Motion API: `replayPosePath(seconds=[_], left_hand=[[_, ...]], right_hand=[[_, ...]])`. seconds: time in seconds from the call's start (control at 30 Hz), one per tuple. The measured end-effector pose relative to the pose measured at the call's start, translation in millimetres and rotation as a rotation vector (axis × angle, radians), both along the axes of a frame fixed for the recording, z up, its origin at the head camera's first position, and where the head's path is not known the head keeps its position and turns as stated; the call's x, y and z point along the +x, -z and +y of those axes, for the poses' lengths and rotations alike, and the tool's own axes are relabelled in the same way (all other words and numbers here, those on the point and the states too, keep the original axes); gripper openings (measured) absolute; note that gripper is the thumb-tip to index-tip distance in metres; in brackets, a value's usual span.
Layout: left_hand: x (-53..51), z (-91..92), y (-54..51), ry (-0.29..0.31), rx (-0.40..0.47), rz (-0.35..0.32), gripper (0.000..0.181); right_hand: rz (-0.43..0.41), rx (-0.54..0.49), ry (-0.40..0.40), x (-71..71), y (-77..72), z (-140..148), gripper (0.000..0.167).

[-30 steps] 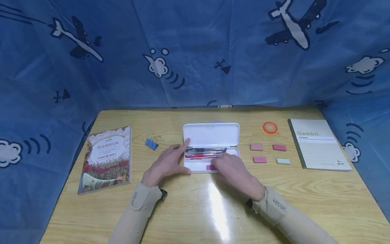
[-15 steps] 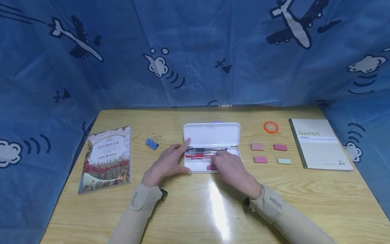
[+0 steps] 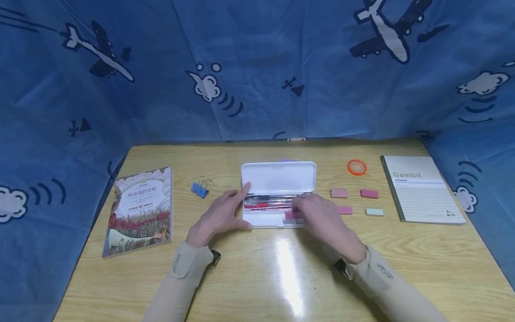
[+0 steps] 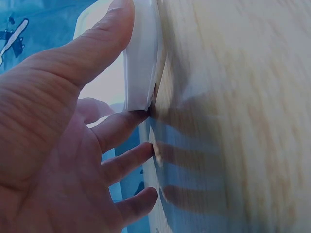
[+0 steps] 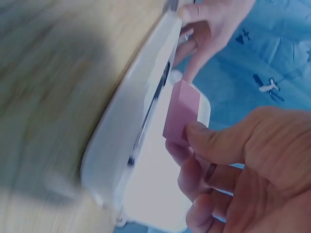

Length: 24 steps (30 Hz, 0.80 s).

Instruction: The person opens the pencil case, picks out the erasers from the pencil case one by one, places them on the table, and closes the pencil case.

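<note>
An open white pencil case (image 3: 279, 177) stands in the middle of the table, its lid tipped back. Black and red pens (image 3: 261, 205) lie in its rear part. My left hand (image 3: 219, 216) holds the case's left end, thumb at the front corner and index finger by the lid; in the left wrist view its other fingers reach the table. Between thumb and fingers of my right hand (image 3: 322, 217) is a pink eraser (image 5: 183, 111), held over the case's front part. The right hand hides the right end of the case.
Right of the case lie pink erasers (image 3: 369, 193) and a pale green eraser (image 3: 374, 212). Behind them is an orange tape roll (image 3: 356, 161), with a notebook (image 3: 422, 192) at far right. Blue binder clips (image 3: 200, 189) and a book (image 3: 141, 210) lie to the left.
My right hand has moved right, and slightly away from me, with the pink eraser, more of which now shows. My left hand has stayed on the pencil case.
</note>
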State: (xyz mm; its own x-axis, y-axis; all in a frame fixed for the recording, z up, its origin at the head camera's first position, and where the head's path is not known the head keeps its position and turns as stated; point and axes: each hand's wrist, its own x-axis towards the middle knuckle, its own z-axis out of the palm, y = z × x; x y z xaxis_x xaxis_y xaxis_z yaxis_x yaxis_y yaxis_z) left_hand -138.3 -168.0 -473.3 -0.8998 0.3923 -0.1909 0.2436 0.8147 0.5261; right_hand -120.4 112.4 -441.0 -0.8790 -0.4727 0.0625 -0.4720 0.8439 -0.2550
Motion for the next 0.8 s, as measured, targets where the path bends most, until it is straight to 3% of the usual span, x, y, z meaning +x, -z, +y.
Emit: replayPosePath(seconds=[0.4, 0.8], left_hand=[[0.7, 1.1, -1.6, -0.008, -0.011, -0.014, 0.116], [0.2, 0.5, 0.0, -0.008, -0.002, -0.014, 0.117]], right_hand=[[-0.115, 0.021, 0.133, 4.6, -0.1, 70.1, 0.023], [-0.130, 0.074, 0.180, 18.7, 8.6, 110.2, 0.022]])
